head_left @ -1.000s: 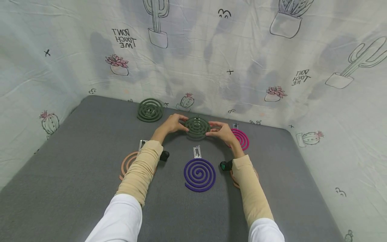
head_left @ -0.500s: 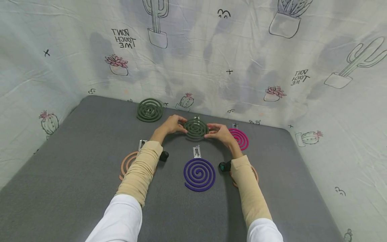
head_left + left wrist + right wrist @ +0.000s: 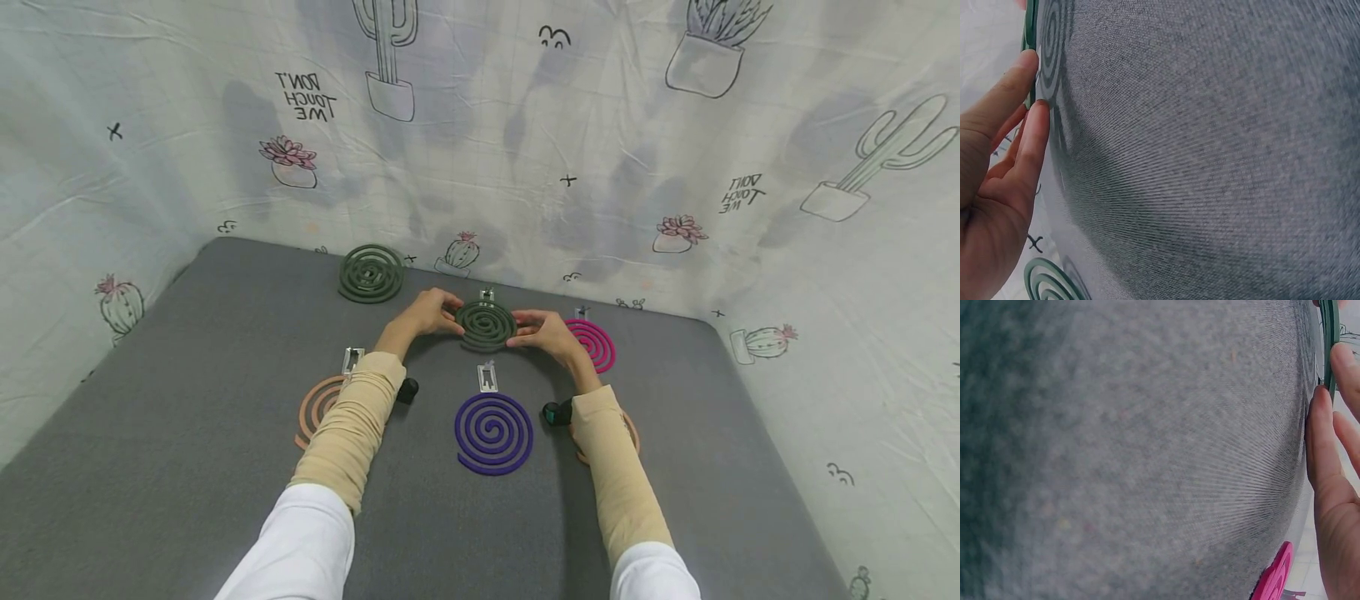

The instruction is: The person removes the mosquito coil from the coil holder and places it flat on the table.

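Observation:
Between my two hands, a dark green mosquito coil [image 3: 486, 325] lies level at the back of the grey surface. My left hand [image 3: 427, 313] pinches its left edge between thumb and fingers. On the opposite edge, my right hand [image 3: 546, 333] pinches it the same way. The left wrist view shows the green coil [image 3: 1030, 31] edge-on, slightly above the surface, with its spiral shadow below. A small metal coil stand [image 3: 487, 295] shows just behind it. A pink coil [image 3: 600, 346] lies right of my right hand.
Another green coil [image 3: 371, 273] lies at the back left. A purple coil [image 3: 493, 433] with a metal stand [image 3: 487, 378] lies in the middle. Orange coils [image 3: 309, 408] lie partly under both forearms; another stand [image 3: 352, 360] is by the left one. A patterned cloth wall [image 3: 510, 208] closes the back.
Both hands have brought the green mosquito coil slightly down and toward me. The metal stand behind it has come more into sight. Both hands keep their grip.

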The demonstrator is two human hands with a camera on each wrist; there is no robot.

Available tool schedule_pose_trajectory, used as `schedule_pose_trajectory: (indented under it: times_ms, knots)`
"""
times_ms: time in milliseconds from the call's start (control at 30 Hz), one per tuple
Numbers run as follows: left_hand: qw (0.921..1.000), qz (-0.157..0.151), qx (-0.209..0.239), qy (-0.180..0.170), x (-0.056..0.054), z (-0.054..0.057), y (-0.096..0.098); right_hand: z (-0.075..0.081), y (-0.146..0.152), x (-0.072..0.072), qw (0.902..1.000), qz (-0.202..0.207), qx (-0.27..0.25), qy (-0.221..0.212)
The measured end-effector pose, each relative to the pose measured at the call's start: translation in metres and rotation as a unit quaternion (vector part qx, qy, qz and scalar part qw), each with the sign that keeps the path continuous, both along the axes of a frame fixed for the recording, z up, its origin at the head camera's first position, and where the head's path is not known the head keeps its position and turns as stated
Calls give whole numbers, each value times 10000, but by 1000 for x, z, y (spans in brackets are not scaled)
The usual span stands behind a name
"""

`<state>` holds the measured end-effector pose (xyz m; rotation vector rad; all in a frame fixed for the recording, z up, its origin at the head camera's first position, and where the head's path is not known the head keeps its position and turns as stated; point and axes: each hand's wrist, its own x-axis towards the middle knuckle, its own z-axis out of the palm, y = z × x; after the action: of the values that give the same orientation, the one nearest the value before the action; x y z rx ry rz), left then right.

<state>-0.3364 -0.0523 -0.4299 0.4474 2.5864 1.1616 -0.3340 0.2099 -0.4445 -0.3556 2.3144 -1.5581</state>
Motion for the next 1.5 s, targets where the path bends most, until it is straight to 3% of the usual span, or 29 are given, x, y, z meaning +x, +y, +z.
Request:
schedule_pose_trajectory:
  times_ms: [367,600,1100,1367,1500]
  knots:
    - [10000,39,-42,17,1,0,2,1,-1,-1,9981,32,533,298]
    - [9998,47,-182,98,2,2,4,6,-1,4,9965,158,509,641]
    - [9999,45,-162,21,-1,-2,4,3,-9,0,9919,-85,1113,612]
    - [9993,85,-334,172,-2,-4,6,4,-9,1,9892,-101,1297,673]
    - [9992,-51,-226,317,-1,-7,4,3,-5,4,9906,-148,1207,627]
